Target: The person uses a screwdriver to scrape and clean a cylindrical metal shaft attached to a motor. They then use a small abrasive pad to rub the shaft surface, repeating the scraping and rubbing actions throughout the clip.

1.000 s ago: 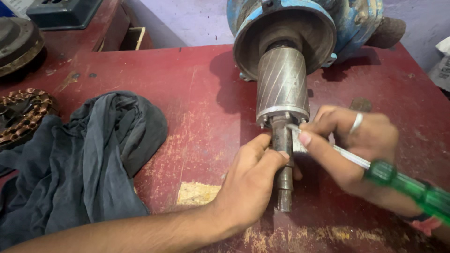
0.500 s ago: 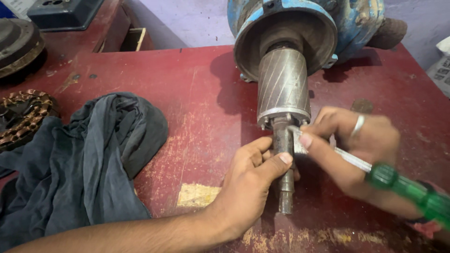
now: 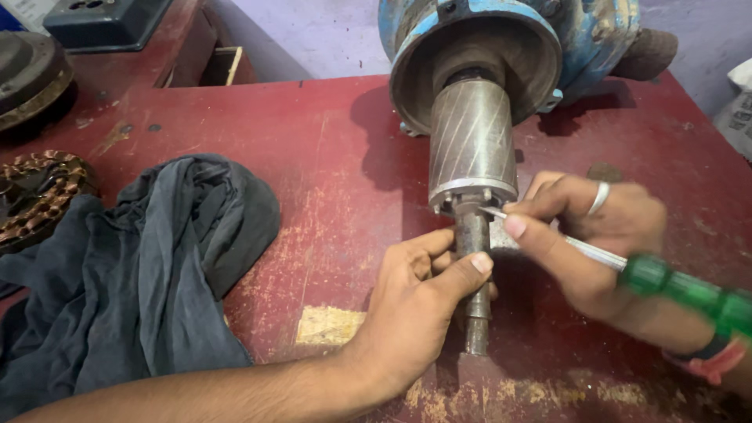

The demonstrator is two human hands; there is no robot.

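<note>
Barely any movement since half a second ago: the left hand (image 3: pixel 415 313) has kept its wrap on the shaft, thumb sitting a touch higher, and the right hand holds its angle.

Head view: the rotor (image 3: pixel 472 141) pokes out of the blue motor housing (image 3: pixel 580 39) toward us, lying over the worn red workbench (image 3: pixel 329 157). Its steel shaft (image 3: pixel 473 235) runs on toward the camera, and the left hand's fingers are curled tight around it, thumb pressed across the front. On the other side, the right hand (image 3: pixel 595 235), ring on one finger, pinches a green-handled screwdriver (image 3: pixel 681 286), fingers closed on the metal shank, thumb forward. The tip rests right at the end face of the rotor, just where the shaft begins.

Off to the left, a crumpled dark grey cloth (image 3: pixel 149 266) sprawls over the bench, with a copper winding (image 3: pixel 35 192) beside it at the edge. A bare, pale patch of chipped paint (image 3: pixel 329 325) shows just beside the left wrist.
</note>
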